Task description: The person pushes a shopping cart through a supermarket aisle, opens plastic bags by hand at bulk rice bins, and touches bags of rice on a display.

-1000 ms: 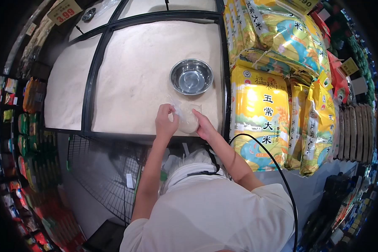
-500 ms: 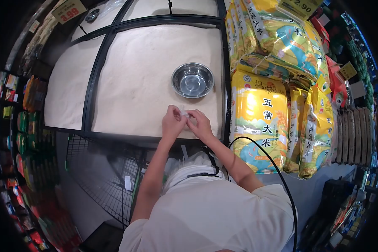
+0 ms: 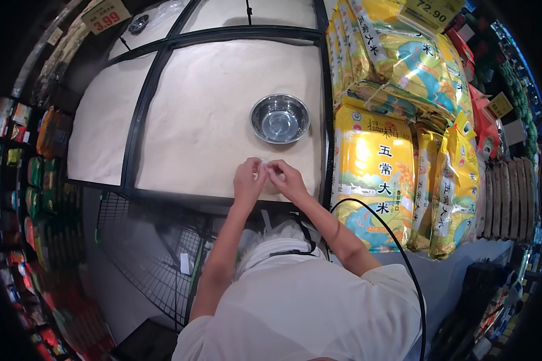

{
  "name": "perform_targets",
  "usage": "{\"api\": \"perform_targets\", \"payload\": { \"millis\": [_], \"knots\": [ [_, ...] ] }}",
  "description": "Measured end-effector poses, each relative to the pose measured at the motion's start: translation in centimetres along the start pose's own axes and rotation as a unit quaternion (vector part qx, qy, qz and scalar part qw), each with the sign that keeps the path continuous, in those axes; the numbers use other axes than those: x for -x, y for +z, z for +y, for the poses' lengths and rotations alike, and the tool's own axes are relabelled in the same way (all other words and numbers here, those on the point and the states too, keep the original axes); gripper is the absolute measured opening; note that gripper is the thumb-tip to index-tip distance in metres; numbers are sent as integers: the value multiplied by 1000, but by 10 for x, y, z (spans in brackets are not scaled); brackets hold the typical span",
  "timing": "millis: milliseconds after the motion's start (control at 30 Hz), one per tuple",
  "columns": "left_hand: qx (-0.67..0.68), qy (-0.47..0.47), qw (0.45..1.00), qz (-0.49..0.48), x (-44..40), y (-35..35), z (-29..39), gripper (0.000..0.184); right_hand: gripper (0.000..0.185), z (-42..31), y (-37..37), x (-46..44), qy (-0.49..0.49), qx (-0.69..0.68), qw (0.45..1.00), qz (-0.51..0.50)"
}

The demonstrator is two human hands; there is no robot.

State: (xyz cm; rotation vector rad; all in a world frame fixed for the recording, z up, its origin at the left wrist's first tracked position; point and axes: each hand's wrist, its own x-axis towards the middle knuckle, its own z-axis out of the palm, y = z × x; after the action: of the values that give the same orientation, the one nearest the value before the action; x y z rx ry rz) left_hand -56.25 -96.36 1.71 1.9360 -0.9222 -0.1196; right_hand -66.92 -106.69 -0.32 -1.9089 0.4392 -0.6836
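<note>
My left hand [image 3: 249, 177] and my right hand [image 3: 286, 178] meet over the front edge of a bin of white grain [image 3: 205, 114]. Both pinch the gathered top of a clear plastic bag [image 3: 264, 161]. The bag's body, partly hidden by my hands and forearms, hangs between them low over the bin. Just beyond my hands a shiny steel bowl [image 3: 279, 119] rests on the grain, with nothing visible in it.
Yellow rice bags [image 3: 373, 174] are stacked right of the bin's black frame [image 3: 132, 129]. A wire cart [image 3: 144, 259] stands below left, near my body. A black cable [image 3: 397, 240] curves past my right arm. Price signs [image 3: 106, 16] stand at the back.
My right hand has left the bag's side and joined my left at its top, where the plastic is now gathered. The view has shifted slightly, so the bowl sits lower in the picture.
</note>
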Motion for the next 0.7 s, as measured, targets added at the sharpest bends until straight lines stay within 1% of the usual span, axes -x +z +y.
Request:
{"api": "perform_targets", "payload": {
  "millis": [33,133,233,333,433,533,633,700],
  "knots": [
    [0,-3,1000,0,0,-2,-1,14,24,0,0,0,-10,-8,1000,-6],
    [119,-54,991,-41,-6,-2,-17,14,23,-16,-2,0,-61,37,997,3],
    [298,-165,937,-80,-5,-2,-22,16,23,-21,-6,-2,-55,63,996,-5],
    [381,-198,897,-105,-8,-6,-16,19,23,-13,-9,-7,-59,36,998,4],
    [369,-169,910,-90,-10,-7,-5,20,21,-6,-12,-13,-58,6,998,22],
    [262,-96,956,-93,-17,-9,-12,21,18,-1,-11,-16,-51,-79,995,32],
    [95,-1,992,-87,-20,-19,-2,22,16,-10,-15,-15,-53,-127,990,9],
    [49,40,993,-102,-29,-22,8,20,15,-15,-21,-16,1,-202,979,-9]
  ]
}}
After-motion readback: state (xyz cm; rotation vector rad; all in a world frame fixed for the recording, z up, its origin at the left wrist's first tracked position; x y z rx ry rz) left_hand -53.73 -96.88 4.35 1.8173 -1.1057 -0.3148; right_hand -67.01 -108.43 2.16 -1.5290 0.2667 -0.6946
